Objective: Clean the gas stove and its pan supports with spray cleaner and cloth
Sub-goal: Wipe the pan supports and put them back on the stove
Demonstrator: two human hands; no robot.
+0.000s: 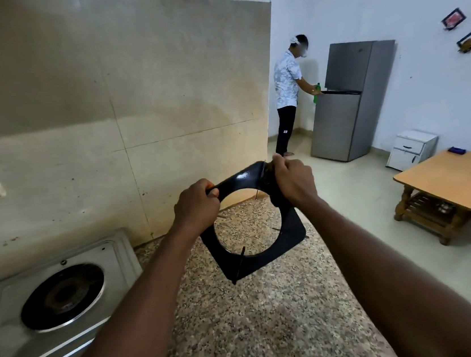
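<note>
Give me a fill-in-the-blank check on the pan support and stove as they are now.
1. The left hand and right hand hold the black ____ above the granite counter.
2. The right hand also presses a dark ____ against it.
3. The burner of the stove has ____ support on it.

Missing words: pan support; cloth; no.

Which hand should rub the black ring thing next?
Probably the right hand: it presses what looks like a dark cloth on the top corner of the pan support. The left hand only grips the other edge, steadying it.
</note>
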